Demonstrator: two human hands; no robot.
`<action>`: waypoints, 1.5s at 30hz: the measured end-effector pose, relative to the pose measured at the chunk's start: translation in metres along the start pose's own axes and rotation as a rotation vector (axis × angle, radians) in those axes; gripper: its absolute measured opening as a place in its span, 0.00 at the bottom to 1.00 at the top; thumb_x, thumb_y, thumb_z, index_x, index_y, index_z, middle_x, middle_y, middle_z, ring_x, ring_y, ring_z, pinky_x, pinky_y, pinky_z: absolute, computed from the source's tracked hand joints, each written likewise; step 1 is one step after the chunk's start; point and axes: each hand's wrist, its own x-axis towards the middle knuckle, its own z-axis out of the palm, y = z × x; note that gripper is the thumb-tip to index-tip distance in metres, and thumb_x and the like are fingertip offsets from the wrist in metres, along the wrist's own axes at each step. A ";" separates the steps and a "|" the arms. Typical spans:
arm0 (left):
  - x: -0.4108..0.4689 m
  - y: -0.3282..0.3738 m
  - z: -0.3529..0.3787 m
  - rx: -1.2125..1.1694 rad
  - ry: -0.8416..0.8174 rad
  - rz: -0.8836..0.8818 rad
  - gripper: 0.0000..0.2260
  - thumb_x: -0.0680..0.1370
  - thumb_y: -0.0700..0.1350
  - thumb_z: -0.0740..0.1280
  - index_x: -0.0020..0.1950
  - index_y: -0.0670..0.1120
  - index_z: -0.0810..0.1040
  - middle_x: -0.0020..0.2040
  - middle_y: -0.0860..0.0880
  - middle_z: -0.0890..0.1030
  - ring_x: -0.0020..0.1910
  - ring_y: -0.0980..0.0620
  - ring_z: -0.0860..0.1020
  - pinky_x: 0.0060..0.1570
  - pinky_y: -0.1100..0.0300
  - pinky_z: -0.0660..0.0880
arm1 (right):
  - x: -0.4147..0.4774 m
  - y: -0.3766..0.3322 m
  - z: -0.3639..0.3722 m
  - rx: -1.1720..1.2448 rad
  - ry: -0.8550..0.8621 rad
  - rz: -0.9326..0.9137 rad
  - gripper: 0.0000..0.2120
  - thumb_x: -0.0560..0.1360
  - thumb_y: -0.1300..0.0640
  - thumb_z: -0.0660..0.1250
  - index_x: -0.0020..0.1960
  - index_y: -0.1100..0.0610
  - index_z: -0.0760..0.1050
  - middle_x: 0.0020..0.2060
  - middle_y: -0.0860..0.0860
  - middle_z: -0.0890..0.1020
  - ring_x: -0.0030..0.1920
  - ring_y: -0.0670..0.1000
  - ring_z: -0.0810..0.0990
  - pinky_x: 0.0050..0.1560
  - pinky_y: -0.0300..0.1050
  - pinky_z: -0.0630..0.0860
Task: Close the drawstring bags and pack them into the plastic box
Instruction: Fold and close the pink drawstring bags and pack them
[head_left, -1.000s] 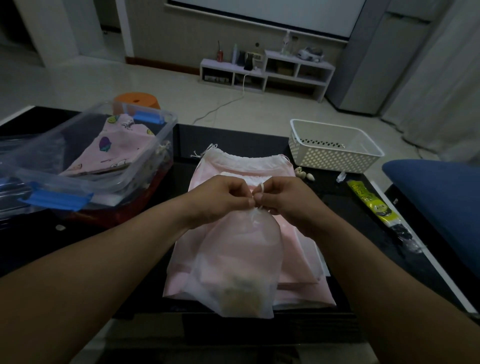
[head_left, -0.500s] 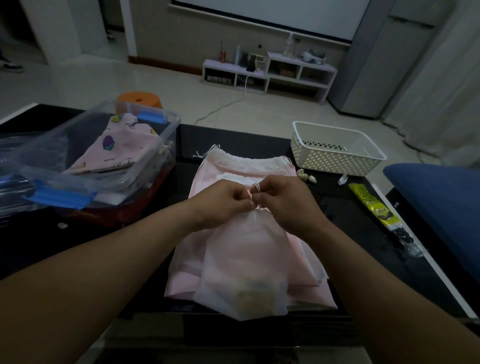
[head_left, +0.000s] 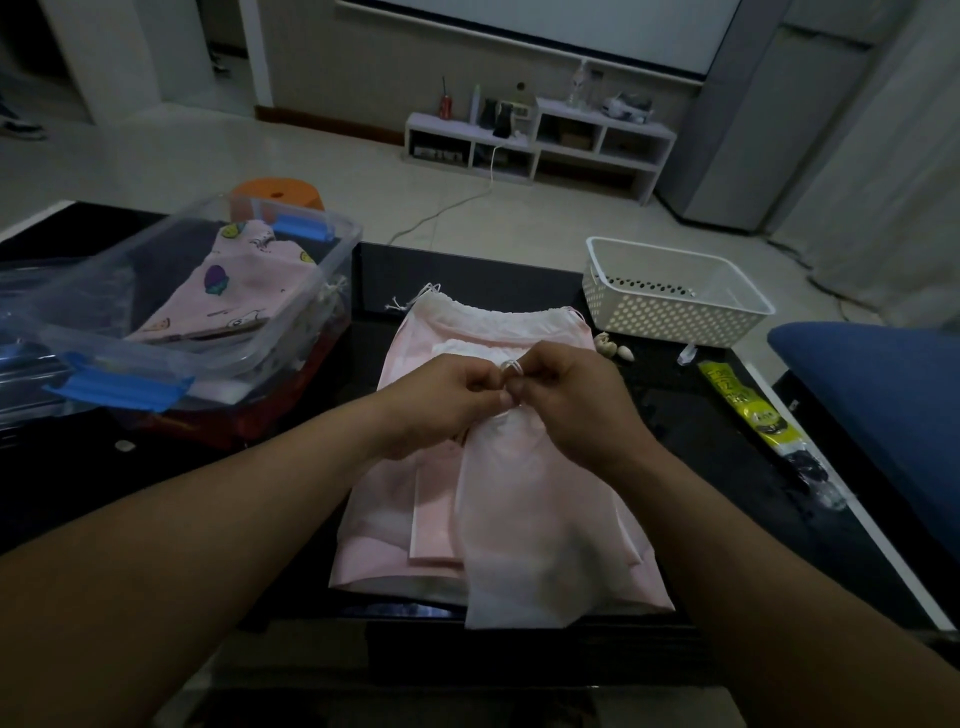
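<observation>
White basket (head_left: 670, 318), shells (head_left: 616, 351) just beside; yellow packet (head_left: 740, 397) near.

On the dark table (head_left: 691, 431): clear plastic box (head_left: 234, 364) at left, stack of pink drawstring bags (head_left: 379, 535) in the middle, white perforated basket (head_left: 670, 317) far right, small shells (head_left: 615, 351) just beside it, yellow packet (head_left: 743, 395) along the right edge
</observation>
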 end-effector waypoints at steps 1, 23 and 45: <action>-0.001 0.000 -0.001 -0.039 -0.019 -0.014 0.06 0.83 0.43 0.69 0.52 0.41 0.81 0.38 0.49 0.79 0.34 0.56 0.76 0.32 0.64 0.74 | 0.000 0.000 -0.001 0.021 -0.011 0.022 0.02 0.79 0.59 0.73 0.48 0.53 0.84 0.40 0.45 0.85 0.42 0.42 0.82 0.44 0.38 0.77; -0.007 -0.010 -0.004 -0.284 0.083 -0.237 0.15 0.86 0.56 0.62 0.56 0.46 0.80 0.51 0.39 0.85 0.46 0.44 0.83 0.51 0.50 0.79 | -0.001 -0.001 -0.007 0.059 -0.022 0.219 0.05 0.83 0.55 0.67 0.50 0.53 0.78 0.44 0.47 0.82 0.46 0.49 0.80 0.40 0.43 0.73; -0.082 0.053 -0.045 -0.083 0.304 -0.016 0.11 0.84 0.48 0.66 0.64 0.45 0.80 0.53 0.45 0.85 0.49 0.46 0.86 0.45 0.48 0.85 | 0.005 -0.059 0.011 0.775 -0.062 0.501 0.12 0.85 0.51 0.64 0.63 0.56 0.78 0.56 0.56 0.86 0.55 0.58 0.86 0.54 0.58 0.83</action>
